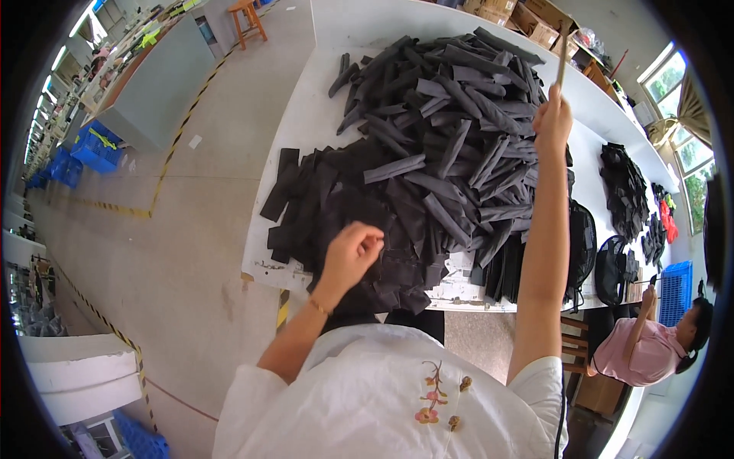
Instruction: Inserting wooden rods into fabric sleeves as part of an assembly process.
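Observation:
My right hand [552,124] is raised at the right of the table, closed around a thin brown stick [564,57] that points up and away from me. My left hand [353,251] hovers over the near part of a pile of flat black fabric pieces [336,203]. Its fingers are curled in, and nothing shows between them. Beyond and to the right lies a big heap of dark grey fabric tubes [459,107], loosely stacked in all directions. The heap reaches close to my right forearm.
The white table [294,122] has a raised back panel [367,21]. Black mesh bags [610,268] and more black pieces [623,183] lie to the right. A person in pink [642,348] sits there near a blue crate [676,291]. Cardboard boxes [535,30] stand behind the panel.

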`<state>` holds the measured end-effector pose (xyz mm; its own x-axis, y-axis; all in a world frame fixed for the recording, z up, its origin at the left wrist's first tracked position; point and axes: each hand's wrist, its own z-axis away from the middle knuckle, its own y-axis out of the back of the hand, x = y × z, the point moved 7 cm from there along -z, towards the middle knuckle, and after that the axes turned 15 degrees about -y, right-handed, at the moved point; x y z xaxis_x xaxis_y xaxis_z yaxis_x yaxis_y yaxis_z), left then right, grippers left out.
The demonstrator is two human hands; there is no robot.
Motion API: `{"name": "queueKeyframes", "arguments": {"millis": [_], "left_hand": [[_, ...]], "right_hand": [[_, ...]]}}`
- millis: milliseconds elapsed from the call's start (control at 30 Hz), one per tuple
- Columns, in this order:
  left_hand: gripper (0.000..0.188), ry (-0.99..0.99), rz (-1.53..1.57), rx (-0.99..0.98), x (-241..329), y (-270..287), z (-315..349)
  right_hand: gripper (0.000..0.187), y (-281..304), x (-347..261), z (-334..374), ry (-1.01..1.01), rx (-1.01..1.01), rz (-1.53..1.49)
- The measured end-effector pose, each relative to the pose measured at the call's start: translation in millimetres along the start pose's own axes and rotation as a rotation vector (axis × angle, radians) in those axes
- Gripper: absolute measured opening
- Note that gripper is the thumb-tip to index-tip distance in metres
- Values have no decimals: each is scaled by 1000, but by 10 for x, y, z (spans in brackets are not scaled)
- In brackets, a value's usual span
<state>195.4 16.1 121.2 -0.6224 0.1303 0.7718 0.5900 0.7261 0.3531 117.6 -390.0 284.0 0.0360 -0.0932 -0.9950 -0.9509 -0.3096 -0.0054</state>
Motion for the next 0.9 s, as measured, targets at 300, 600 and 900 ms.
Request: {"name": "queueKeyframes", "arguments": {"millis": [300,600,900], "left_hand": [[13,-333,-399,-485,-467,-192,-373],[11,-30,22,-361,-414,-82,-519],[15,-607,-191,-468,475,-539,-371]], "right_hand": [[13,652,1527,2436,74,-316,580],[21,914,1251,2857,453,-379,1077],[29,270,1404,2997,228,-524,772]]}}
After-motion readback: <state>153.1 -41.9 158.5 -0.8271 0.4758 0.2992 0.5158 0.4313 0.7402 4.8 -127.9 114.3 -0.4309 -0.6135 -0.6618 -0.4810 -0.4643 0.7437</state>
